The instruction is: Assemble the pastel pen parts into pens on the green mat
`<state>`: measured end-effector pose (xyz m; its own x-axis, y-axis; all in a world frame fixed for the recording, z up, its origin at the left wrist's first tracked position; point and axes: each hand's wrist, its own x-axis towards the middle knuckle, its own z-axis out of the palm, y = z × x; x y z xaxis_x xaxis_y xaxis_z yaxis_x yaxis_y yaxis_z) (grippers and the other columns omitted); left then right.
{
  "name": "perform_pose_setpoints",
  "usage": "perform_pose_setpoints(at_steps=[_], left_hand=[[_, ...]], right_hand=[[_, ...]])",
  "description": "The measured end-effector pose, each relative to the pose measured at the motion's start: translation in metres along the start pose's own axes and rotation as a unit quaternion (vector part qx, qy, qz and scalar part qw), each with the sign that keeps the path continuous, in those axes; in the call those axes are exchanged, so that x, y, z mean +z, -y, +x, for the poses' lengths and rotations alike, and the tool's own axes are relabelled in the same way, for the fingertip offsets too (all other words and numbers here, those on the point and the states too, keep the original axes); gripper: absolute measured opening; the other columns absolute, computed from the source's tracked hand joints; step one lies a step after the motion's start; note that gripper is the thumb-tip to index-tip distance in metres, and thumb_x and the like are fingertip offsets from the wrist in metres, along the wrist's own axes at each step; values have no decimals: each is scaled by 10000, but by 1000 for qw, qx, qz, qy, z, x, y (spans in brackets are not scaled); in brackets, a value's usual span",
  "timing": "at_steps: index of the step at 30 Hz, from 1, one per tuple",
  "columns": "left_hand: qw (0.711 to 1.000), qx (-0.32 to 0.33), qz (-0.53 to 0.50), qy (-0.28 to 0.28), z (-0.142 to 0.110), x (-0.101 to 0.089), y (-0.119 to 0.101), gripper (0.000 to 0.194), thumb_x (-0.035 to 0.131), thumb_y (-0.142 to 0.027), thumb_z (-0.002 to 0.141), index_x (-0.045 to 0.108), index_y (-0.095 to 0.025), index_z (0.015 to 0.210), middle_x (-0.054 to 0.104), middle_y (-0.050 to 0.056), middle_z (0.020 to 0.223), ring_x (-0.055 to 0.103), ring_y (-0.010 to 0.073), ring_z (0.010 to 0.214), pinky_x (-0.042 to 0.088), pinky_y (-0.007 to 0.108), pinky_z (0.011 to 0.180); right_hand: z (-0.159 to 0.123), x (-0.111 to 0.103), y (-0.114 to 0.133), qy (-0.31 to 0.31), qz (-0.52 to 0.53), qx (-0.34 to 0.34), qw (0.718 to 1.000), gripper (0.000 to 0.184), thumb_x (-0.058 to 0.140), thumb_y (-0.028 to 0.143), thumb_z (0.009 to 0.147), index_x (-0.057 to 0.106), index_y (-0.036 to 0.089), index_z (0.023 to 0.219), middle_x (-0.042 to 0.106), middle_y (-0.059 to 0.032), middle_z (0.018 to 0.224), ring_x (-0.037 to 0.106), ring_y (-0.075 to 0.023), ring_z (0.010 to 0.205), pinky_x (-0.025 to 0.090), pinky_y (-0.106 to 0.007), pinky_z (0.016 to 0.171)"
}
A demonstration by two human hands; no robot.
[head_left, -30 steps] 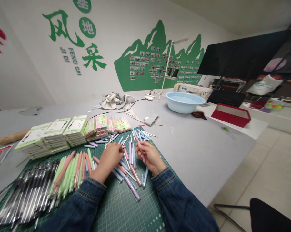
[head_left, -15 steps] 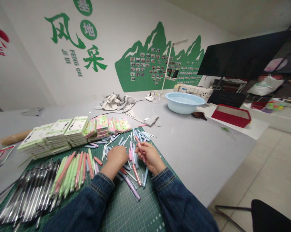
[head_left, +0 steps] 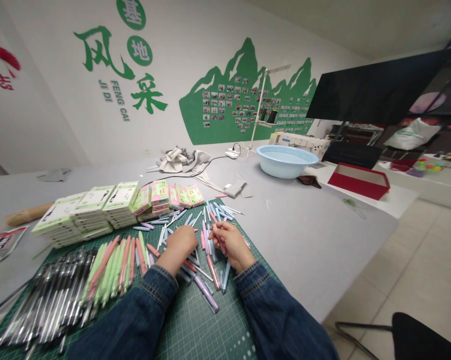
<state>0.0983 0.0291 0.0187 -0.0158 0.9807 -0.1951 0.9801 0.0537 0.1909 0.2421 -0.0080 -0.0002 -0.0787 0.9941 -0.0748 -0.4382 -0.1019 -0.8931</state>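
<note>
My right hand (head_left: 233,246) is closed around a pink pen part (head_left: 221,243), held slanting between thumb and fingers. Above the loose pile, my left hand (head_left: 179,246) has its fingers curled down; the back of the hand hides the fingertips and anything in them. Around both hands lie blue, purple, pink and white pen parts on a green cutting mat (head_left: 188,325). A purple pen barrel (head_left: 206,294) points towards me below the left hand. Beside it rests a red-pink barrel (head_left: 212,272).
On the left are rows of black-and-clear pens (head_left: 53,300) and green and pink pens (head_left: 115,265). Stacked white boxes (head_left: 92,200) and small pink-green boxes (head_left: 160,194) line the mat's far edge. Further back stand a light-blue basin (head_left: 285,162) and a red box (head_left: 360,182).
My left hand has shifted right across the pile, with its fingers now turned further out of sight. My right hand stays nearly in place, still holding the pink pen part.
</note>
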Motion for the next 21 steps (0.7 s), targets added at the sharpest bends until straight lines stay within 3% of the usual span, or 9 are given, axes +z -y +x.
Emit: perform_pose_setpoints(at_steps=[4,8,13,15,19,21], left_hand=[[999,1,-38,-12,2,6,-2,210,622,-205,594,697,-160,785,688,183,1055,633,330,991,485,338,722],[994,3,-106,-36,2,6,3,124,645,-254,557,635,-150,623,707,196,876,660,341,865,479,341,649],[964,54,-242,-97,-9,-12,15,270,398,-356,779,573,-167,696,651,59,678,648,191,682,483,267,587],[921,86,-359,-127,-17,-22,18,257,376,-366,809,541,-173,773,621,20,693,627,147,652,494,241,575],[760,154,-615,-146,-27,-33,16,222,566,-380,745,521,-165,776,578,-9,699,601,130,627,524,263,582],[743,171,-631,-141,-30,-34,13,228,592,-382,737,529,-167,774,584,-10,708,595,128,624,522,262,575]], right_hand=[[1,-1,-2,-4,-11,-4,1000,240,692,325,652,542,150,721,619,-6,552,416,-46,398,263,-152,381],[1,-1,-4,1,-20,-12,1000,228,691,321,663,555,150,725,627,-9,565,437,-54,416,287,-163,401],[-2,2,-3,33,-29,-20,999,184,692,269,676,584,147,763,665,-24,633,512,-75,493,374,-187,491],[-4,4,-2,58,-27,-26,998,188,694,279,692,594,149,784,680,-34,673,541,-87,529,402,-205,536],[-7,7,-2,112,-32,-30,993,197,685,301,730,614,159,846,689,-44,749,565,-102,586,417,-228,583],[-8,8,-2,134,-32,-33,990,204,682,309,743,624,166,877,686,-43,771,566,-103,603,416,-231,592]])
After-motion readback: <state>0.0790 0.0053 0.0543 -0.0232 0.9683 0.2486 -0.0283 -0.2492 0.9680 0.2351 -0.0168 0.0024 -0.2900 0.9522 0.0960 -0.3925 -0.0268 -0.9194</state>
